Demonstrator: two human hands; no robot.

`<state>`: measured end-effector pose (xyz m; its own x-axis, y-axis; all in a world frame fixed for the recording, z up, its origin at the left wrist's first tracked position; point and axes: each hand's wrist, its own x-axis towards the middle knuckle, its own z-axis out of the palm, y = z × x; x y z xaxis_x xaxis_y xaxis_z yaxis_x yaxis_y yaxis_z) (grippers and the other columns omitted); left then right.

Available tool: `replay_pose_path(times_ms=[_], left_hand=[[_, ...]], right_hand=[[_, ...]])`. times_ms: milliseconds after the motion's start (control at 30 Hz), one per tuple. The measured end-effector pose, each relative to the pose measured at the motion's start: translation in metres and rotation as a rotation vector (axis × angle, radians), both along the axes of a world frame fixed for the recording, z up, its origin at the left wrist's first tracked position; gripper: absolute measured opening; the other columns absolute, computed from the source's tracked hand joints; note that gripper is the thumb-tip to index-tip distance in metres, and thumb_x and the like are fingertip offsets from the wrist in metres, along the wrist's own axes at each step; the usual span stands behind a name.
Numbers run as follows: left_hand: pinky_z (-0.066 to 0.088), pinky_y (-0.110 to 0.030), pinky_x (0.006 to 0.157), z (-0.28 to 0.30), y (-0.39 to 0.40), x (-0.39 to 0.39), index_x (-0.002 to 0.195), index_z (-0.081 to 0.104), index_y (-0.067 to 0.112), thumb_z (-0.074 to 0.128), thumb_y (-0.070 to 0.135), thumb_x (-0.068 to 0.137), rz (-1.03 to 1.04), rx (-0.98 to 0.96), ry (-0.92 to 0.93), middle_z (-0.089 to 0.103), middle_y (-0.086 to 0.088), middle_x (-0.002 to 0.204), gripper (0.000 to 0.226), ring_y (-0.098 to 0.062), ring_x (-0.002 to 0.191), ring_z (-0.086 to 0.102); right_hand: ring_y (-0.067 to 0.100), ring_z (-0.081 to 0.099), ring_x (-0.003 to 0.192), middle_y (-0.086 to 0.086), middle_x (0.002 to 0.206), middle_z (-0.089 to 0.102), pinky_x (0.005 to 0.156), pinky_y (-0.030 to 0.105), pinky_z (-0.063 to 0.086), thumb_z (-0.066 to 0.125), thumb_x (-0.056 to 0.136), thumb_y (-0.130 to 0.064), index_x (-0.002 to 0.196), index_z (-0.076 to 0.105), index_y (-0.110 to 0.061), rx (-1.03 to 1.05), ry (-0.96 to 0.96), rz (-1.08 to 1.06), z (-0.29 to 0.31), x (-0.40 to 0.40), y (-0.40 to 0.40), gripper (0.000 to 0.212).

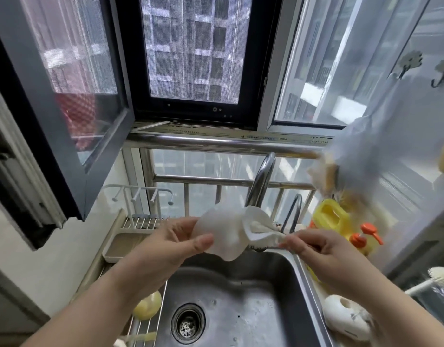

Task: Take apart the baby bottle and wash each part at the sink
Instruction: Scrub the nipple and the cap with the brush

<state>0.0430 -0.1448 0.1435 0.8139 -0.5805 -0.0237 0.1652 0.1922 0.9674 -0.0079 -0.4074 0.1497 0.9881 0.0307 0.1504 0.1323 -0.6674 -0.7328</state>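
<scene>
Both hands hold a white cloth (231,234) stretched above the steel sink (241,296), in front of the curved tap (262,179). My left hand (181,240) pinches the cloth's wide left part between thumb and fingers. My right hand (313,244) grips its twisted right end. A pale yellow rounded piece (148,305) lies on the wire rack (141,321) left of the sink. A white bottle brush (438,276) lies at the right edge. The bottle itself I cannot make out.
The sink drain (188,321) lies low in the basin. A yellow detergent jug (331,216) and orange-capped pump bottles (366,236) stand at the sink's back right. A white rounded object (346,316) rests on the right rim. A drying rack (138,226) sits back left. An open window pane (73,101) juts inward at the left.
</scene>
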Motion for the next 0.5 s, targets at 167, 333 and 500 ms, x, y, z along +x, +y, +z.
replay_pose_path(times_ms=[167,333,500], left_hand=[[0.052,-0.019,0.076,0.003,-0.007,0.0,0.106,0.065,0.012,0.072,0.011,0.074,0.05,0.012,0.018,0.072,-0.002,0.093,0.032,-0.015,0.088,0.067],[0.054,-0.022,0.069,0.003,-0.009,0.005,0.084,0.072,0.004,0.08,0.035,0.069,0.078,-0.05,0.13,0.066,-0.012,0.084,0.035,-0.021,0.077,0.062],[0.056,-0.03,0.082,-0.007,-0.007,0.007,0.073,0.071,0.007,0.092,0.036,0.048,0.047,-0.155,0.08,0.066,-0.014,0.083,0.043,-0.023,0.083,0.065]], right_hand=[[-0.005,0.051,0.051,-0.02,0.046,0.053,0.053,0.011,0.035,0.058,0.089,-0.036,0.079,0.075,-0.026,-0.042,-0.004,-0.079,0.011,0.003,0.005,0.022],[0.001,0.046,0.051,-0.016,0.047,0.049,0.053,0.013,0.033,0.06,0.086,-0.04,0.076,0.073,-0.025,-0.093,0.039,0.019,0.005,-0.008,0.01,0.022],[-0.001,0.045,0.048,-0.012,0.048,0.052,0.051,0.013,0.033,0.057,0.088,-0.042,0.079,0.073,-0.03,-0.029,0.026,-0.165,0.007,0.006,0.0,0.022]])
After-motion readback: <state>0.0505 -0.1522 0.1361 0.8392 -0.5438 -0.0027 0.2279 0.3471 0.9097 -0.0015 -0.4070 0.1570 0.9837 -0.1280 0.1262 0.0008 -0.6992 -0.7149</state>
